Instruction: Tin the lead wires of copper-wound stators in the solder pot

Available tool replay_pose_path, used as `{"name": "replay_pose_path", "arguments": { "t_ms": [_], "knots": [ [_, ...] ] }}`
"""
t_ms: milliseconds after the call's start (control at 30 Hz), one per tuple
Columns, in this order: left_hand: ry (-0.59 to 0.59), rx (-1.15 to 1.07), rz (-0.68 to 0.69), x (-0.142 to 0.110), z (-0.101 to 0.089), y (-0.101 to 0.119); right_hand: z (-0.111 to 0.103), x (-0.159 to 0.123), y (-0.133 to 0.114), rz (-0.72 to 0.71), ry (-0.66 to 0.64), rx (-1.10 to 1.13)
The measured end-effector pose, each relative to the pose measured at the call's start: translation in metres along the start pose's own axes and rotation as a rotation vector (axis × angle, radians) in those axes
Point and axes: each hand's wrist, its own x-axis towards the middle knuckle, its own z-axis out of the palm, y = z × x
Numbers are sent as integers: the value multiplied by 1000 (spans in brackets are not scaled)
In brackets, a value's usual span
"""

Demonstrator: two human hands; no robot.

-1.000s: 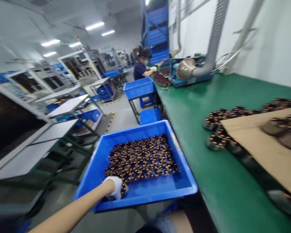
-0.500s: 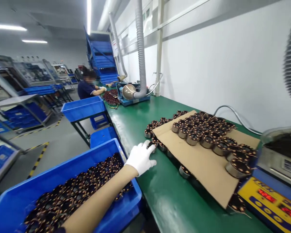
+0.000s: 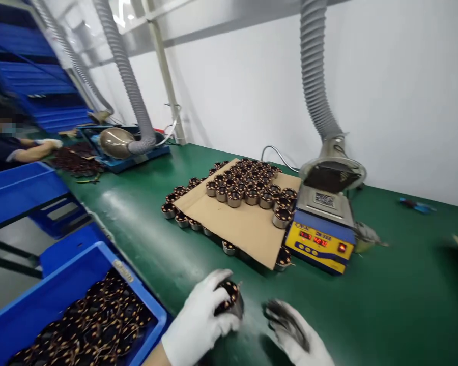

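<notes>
Head view: the left hand [image 3: 204,315], in a white glove, is closed around one wound ring [image 3: 234,305], thumb on the near side and fingers over the top and far side. That ring is low over the near part of the green bench [image 3: 404,284]; whether it touches the surface I cannot tell. The right hand [image 3: 295,333], its glove darkened at the fingers, is half unfolded just beside it, with nothing visible in its grasp.

For a good hold, I would keep pressure on the smooth metal outer wall and spare the copper windings on top. The short wire end standing up at the rim looks easy to bend or snag on glove fabric. A level ring with light, even finger pressure should handle best.

Beyond the hands lies a cardboard sheet [image 3: 248,229] bearing rows of similar rings [image 3: 248,183], with more rings under its edges. Right of it sits a yellow-and-blue unit [image 3: 320,244] with lit red digits, a ribbed hose [image 3: 313,66] above. A blue bin [image 3: 145,292] at lower left holds a heap of dark wound parts [image 3: 91,325]. At far left a co-worker [image 3: 0,147] in dark sleeves works near a blue rack [image 3: 34,91].
</notes>
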Motion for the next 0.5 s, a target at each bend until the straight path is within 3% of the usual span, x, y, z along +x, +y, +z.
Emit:
{"name": "replay_pose_path", "arguments": {
  "t_ms": [33,100,200,300,400,500],
  "knots": [
    [-93,-130,59,0,7,9,5,-1,-2,-40,-40,57],
    [-211,-343,148,3,22,23,14,-5,-5,14,-233,169],
    [-140,-451,203,9,47,37,18,-14,-4,57,-227,427],
    [-49,-351,290,13,65,43,14,-16,1,91,-144,591],
    [-50,-347,340,17,65,47,13,-14,3,79,-125,618],
    [-91,-460,249,25,56,52,16,-11,3,43,-169,617]
  ]
}}
